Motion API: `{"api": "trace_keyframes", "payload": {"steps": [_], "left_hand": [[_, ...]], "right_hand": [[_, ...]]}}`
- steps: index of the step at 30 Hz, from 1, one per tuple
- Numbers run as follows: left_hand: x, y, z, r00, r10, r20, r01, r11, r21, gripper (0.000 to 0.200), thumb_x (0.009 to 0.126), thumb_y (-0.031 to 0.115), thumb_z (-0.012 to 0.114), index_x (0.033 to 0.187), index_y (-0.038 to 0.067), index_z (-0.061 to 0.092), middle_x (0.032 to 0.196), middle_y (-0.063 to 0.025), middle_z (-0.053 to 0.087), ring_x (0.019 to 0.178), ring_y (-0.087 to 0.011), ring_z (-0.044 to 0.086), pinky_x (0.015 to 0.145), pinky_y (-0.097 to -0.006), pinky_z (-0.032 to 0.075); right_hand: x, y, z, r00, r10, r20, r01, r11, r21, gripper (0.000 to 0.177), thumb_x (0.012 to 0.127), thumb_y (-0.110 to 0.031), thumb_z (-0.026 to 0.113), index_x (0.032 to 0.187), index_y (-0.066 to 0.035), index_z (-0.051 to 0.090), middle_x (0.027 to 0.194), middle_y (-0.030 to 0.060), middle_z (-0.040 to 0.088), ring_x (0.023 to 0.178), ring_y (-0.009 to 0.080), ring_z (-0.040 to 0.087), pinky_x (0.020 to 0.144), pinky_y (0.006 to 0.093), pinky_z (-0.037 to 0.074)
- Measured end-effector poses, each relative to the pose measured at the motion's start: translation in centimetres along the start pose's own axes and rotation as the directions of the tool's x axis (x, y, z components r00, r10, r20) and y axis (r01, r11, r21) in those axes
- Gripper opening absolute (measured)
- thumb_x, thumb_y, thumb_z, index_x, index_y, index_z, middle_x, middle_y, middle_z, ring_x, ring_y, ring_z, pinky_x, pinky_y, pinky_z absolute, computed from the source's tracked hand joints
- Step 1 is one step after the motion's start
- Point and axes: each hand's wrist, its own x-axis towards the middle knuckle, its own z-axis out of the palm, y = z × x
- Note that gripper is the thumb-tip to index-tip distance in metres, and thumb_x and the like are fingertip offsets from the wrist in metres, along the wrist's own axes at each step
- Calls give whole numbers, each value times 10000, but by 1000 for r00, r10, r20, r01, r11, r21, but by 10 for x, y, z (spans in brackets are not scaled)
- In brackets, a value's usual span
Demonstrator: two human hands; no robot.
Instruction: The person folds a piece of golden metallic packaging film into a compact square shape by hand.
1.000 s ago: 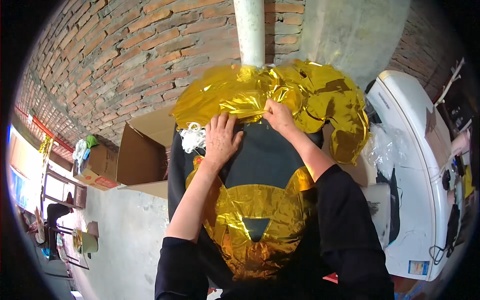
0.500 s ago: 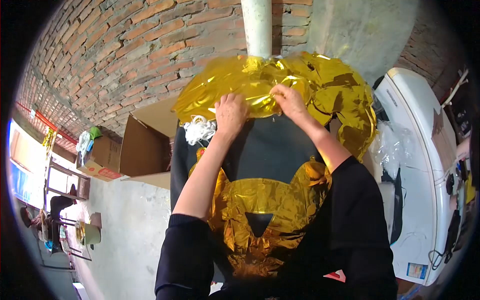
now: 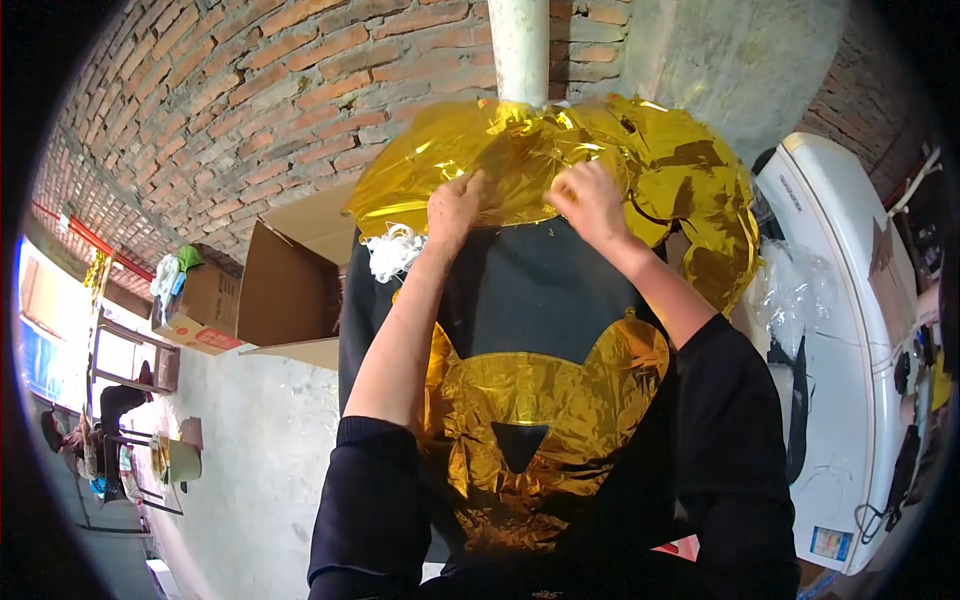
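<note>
As both bare forearms reached out of their black sleeves, the hands were up on the crumpled gold foil heap (image 3: 640, 150), and that heap sat bunched right at the foot of the white round pipe (image 3: 518, 45), spilling wide to the pipe's right. The left hand (image 3: 455, 208) was curled into a fist just below and left of the pipe, fingers folded tight over the lower edge of the foil. The right hand (image 3: 592, 198), just below and right of the pipe, was clenched too, thumb and fingers pinching the same edge, knuckles up. The two hands were near each other but apart, with a stretch of gold foil between them.

Straight down from the pipe, under both wrists, lay the flat black foil balloon with a gold printed face (image 3: 525, 290), its top edge tucked beneath the heap. A small tangle of white curled ribbon (image 3: 392, 250) rested below and left of the pipe, touching the black balloon's corner and just beside the left hand.

Further left of the pipe stood the open brown cardboard box (image 3: 285, 295), flaps out, against the red brick wall (image 3: 250, 100) that ran behind the pipe. Well to the pipe's right stood the big white plastic appliance (image 3: 850, 300), with a wad of clear plastic film (image 3: 785, 290) between it and the foil.
</note>
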Motion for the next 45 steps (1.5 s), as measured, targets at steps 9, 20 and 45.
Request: {"api": "trace_keyframes", "payload": {"steps": [9, 20, 45], "left_hand": [[7, -5, 2, 991, -92, 96, 94, 995, -15, 533, 992, 530, 638, 1136, 41, 794, 1034, -258, 768, 1035, -398, 747, 912, -463, 551], [11, -6, 2, 985, -76, 155, 89, 993, -74, 632, 991, 580, 592, 1066, -17, 784, 944, -260, 773, 958, -354, 769, 874, -442, 558], [26, -35, 17, 970, -116, 215, 171, 951, -258, 573, 1021, 495, 589, 977, -57, 736, 808, -165, 737, 750, -245, 661, 756, -409, 536]], "right_hand": [[-9, 21, 24, 939, -343, 1, 342, 936, -81, 167, 899, -89, 718, 1055, -76, 776, 1031, 75, 745, 1099, 299, 678, 967, 432, 534], [9, 8, 10, 994, 80, 79, -97, 965, 245, 164, 923, -142, 755, 892, -16, 655, 808, 192, 688, 759, 366, 697, 698, 447, 532], [48, 7, -10, 963, 188, 194, -269, 744, 611, 155, 948, -125, 773, 1053, -12, 768, 1039, 56, 771, 959, 141, 677, 908, 307, 533]]}}
